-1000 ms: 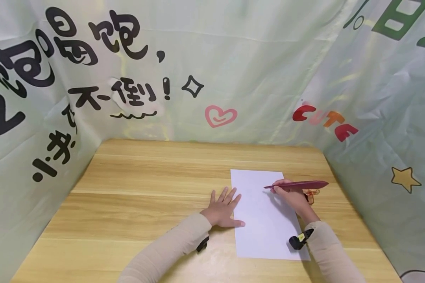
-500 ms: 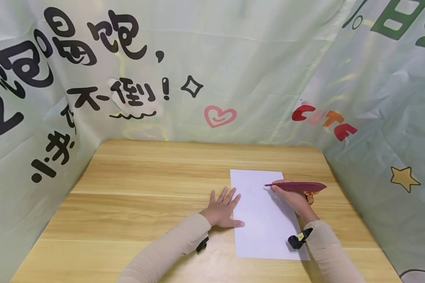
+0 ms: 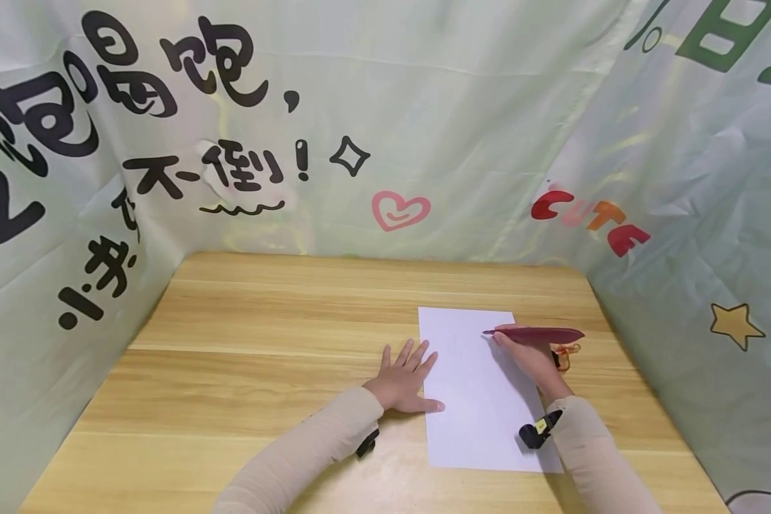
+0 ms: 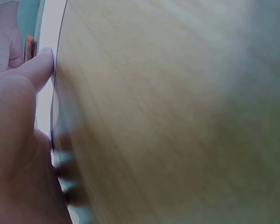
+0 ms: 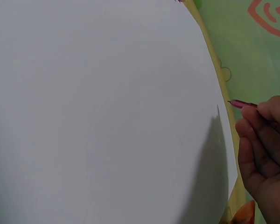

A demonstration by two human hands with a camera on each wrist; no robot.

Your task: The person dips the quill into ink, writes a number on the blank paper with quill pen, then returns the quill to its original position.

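A dark red feather-shaped pen (image 3: pixel 540 335) lies nearly level in my right hand (image 3: pixel 530 357), pinched near its tip over the upper part of a white sheet of paper (image 3: pixel 469 400). From the right wrist view, the pen's narrow tip end (image 5: pixel 242 103) sticks out beyond the fingers, apart from its shadow on the paper. Whether any marks are on the sheet is hard to tell. My left hand (image 3: pixel 403 382) rests with spread fingers at the paper's left edge, thumb on the sheet. The left wrist view shows that thumb (image 4: pixel 37 67) close up.
An orange thing (image 3: pixel 567 355) of unclear kind shows beside my right wrist. Wood-grain tabletop (image 3: pixel 263 321) extends left of the paper. Printed fabric (image 3: pixel 475 143) encloses the back and sides. A small black camera (image 3: pixel 535 434) sits at my right sleeve.
The pen has shifted slightly: its tip is a little farther up and right, its feather end farther left. My right forearm has moved slightly left. The left hand and paper stay put.
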